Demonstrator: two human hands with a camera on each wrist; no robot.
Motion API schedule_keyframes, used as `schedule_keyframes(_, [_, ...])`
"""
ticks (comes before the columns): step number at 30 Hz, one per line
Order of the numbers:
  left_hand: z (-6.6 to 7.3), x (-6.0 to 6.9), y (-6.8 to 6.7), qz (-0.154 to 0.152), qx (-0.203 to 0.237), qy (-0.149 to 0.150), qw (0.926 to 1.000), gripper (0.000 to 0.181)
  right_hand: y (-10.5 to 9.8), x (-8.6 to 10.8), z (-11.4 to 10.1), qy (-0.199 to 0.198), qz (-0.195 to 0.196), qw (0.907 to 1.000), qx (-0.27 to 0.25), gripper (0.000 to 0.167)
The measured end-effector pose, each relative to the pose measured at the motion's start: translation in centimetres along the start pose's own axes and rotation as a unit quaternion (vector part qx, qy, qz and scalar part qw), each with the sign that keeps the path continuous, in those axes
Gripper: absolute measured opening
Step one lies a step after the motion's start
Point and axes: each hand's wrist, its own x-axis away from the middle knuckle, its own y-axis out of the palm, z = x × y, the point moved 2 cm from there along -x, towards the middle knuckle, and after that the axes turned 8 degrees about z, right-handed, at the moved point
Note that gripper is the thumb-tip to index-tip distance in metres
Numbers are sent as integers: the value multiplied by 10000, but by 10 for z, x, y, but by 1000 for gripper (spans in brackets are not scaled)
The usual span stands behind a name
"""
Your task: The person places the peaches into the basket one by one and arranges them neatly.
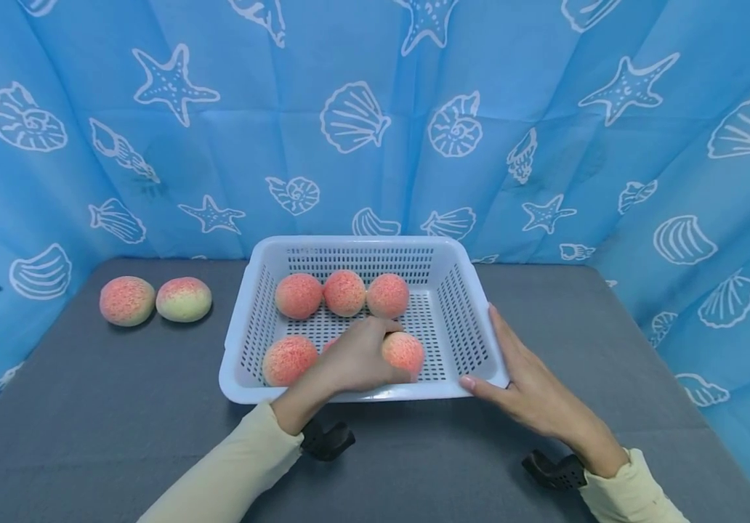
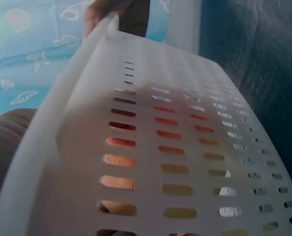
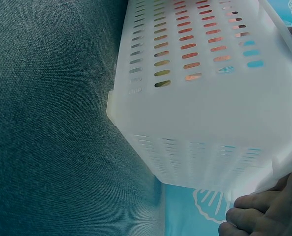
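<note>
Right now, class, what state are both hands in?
Left hand: closed around a peach inside the basket.
Right hand: holding the basket by its near right corner.

Your left arm (image 1: 238,457) angles forward and rightward, the left hand (image 1: 363,357) gripping with fingers bent. Your right arm (image 1: 587,439) slants forward and leftward, the right hand (image 1: 524,381) gripping, thumb spread wide from its fingers.

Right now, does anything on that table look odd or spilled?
Nothing looks spilled or damaged; just two peaches lie outside the white basket, on the gray table to its left, while others sit inside.
</note>
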Motion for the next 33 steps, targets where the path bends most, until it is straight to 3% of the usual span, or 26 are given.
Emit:
schedule_keyframes(7, [1,0,3,-106,-794,89,9967,63,1,0,0,-82,20,10000,6,108])
schedule_keyframes(14, [1,-1,5,-304,-732,86,9968,62,0,-1,1,-135,55,9999,52,107])
schedule_keyframes(22, [0,-1,5,-22,-1400,-37,9901,39,0,0,1,-97,59,9999,76,107])
schedule_keyframes(33, [-3,2,4,267,-1668,83,9856,31,1,0,0,-53,17,10000,-35,108])
